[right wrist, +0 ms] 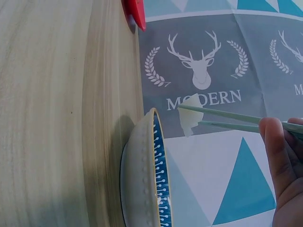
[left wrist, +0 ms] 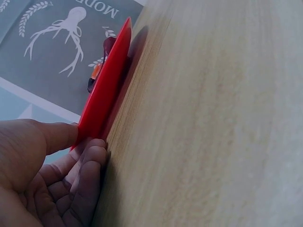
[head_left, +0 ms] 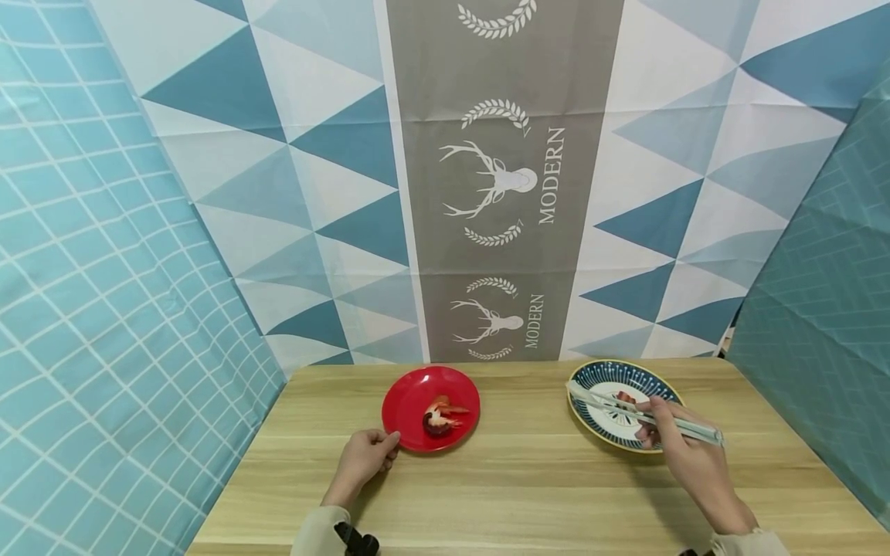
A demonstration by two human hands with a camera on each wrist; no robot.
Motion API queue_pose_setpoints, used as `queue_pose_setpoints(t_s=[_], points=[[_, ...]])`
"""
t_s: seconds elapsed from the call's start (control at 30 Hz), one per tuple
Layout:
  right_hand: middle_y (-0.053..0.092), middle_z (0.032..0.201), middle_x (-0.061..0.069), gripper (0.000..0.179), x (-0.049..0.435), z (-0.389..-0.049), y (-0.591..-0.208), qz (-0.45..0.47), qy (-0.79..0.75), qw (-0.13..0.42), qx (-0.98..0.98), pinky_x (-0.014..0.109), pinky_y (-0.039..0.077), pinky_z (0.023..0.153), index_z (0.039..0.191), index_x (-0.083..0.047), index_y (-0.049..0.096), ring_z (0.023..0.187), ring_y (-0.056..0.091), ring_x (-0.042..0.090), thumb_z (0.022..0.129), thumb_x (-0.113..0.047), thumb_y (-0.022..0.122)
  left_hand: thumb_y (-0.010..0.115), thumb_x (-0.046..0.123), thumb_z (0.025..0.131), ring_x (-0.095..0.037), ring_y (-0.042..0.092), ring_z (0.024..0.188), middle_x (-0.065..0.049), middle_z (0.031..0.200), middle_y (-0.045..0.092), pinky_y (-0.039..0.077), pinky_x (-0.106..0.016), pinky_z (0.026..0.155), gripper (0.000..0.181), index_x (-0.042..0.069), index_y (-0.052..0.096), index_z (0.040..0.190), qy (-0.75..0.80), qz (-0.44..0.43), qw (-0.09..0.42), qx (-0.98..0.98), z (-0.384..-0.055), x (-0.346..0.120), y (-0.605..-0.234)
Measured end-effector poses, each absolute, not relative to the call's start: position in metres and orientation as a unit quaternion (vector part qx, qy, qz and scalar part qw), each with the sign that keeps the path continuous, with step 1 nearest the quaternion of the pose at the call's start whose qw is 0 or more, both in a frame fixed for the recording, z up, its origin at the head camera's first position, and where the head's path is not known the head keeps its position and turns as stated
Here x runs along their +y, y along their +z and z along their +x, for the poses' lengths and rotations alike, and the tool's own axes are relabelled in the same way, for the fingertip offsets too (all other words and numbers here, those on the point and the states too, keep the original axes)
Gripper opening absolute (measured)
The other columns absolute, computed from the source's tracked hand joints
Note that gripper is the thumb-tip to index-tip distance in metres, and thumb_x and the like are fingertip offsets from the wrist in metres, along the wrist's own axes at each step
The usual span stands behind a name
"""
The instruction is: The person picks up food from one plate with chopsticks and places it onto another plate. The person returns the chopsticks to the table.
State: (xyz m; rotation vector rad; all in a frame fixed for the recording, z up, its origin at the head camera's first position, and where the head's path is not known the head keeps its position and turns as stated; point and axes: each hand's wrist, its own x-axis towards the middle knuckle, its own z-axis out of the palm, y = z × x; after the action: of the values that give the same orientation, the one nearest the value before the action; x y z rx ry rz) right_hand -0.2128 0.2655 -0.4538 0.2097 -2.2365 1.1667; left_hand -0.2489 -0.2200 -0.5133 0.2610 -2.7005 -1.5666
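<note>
My left hand (head_left: pixel 363 461) pinches the near left rim of a red plate (head_left: pixel 403 401), thumb above and fingers below in the left wrist view. Several pieces of food, orange, white and dark, one like a shrimp (head_left: pixel 445 409), lie on that plate. With my right hand (head_left: pixel 698 467) I hold a pair of pale green chopsticks (right wrist: pixel 232 115). Between their tips is a thin whitish piece of food (right wrist: pixel 190 116), its kind unclear. It hangs over the left rim of a blue-and-white patterned dish (head_left: pixel 591 425). Inside the dish sits a small reddish-brown piece (head_left: pixel 625 398), partly behind the chopsticks.
Both dishes stand on a light wooden table (head_left: pixel 501 479), with a stretch of bare wood between them. A printed cloth (head_left: pixel 341 193) with triangles and deer heads rises behind the table. Blue sheets hang at the left (head_left: pixel 104 309) and right (head_left: pixel 820 293) sides.
</note>
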Motion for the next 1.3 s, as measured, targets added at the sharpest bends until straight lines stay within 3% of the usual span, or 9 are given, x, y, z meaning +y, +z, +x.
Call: queue_pose_setpoints(t_s=[0.37, 0.7, 1.0, 1.3], points=[[0.073, 0.074, 0.007, 0.036, 0.262, -0.214, -0.449, 0.094, 0.463, 0.281, -0.835, 0.021, 0.054, 0.054, 0.103, 0.0, 0.076, 0.058, 0.065, 0.01, 0.111, -0.02, 0.047, 0.065, 0.028, 0.103, -0.012, 0.059, 0.062, -0.002, 0.072, 0.067, 0.05, -0.026, 0.057, 0.032, 0.004, 0.071, 0.083, -0.498, 0.078, 0.001, -0.864, -0.248, -0.22, -0.513], [0.072, 0.076, -0.009, 0.033, 0.255, -0.217, -0.447, 0.103, 0.493, 0.283, -0.816, 0.022, 0.055, 0.054, 0.104, 0.004, 0.075, 0.06, 0.067, 0.011, 0.11, -0.014, 0.049, 0.065, 0.027, 0.103, -0.012, 0.059, 0.062, -0.001, 0.071, 0.066, 0.049, -0.026, 0.057, 0.032, 0.003, 0.071, 0.081, -0.499, 0.073, 0.003, -0.864, -0.248, -0.221, -0.514], [0.077, 0.089, 0.004, 0.037, 0.25, -0.217, -0.449, 0.101, 0.51, 0.257, -0.815, 0.024, 0.057, 0.055, 0.11, 0.005, 0.075, 0.062, 0.07, 0.016, 0.111, -0.018, 0.046, 0.065, 0.028, 0.102, -0.012, 0.059, 0.062, -0.001, 0.071, 0.067, 0.05, -0.026, 0.057, 0.032, 0.004, 0.071, 0.082, -0.494, 0.075, 0.001, -0.866, -0.248, -0.221, -0.514], [0.074, 0.087, -0.014, 0.036, 0.244, -0.218, -0.448, 0.117, 0.539, 0.261, -0.792, 0.027, 0.058, 0.055, 0.109, 0.01, 0.072, 0.063, 0.069, 0.013, 0.111, -0.015, 0.046, 0.065, 0.028, 0.103, -0.012, 0.059, 0.062, -0.001, 0.071, 0.067, 0.05, -0.026, 0.058, 0.032, 0.004, 0.072, 0.081, -0.495, 0.074, 0.001, -0.866, -0.247, -0.221, -0.513]])
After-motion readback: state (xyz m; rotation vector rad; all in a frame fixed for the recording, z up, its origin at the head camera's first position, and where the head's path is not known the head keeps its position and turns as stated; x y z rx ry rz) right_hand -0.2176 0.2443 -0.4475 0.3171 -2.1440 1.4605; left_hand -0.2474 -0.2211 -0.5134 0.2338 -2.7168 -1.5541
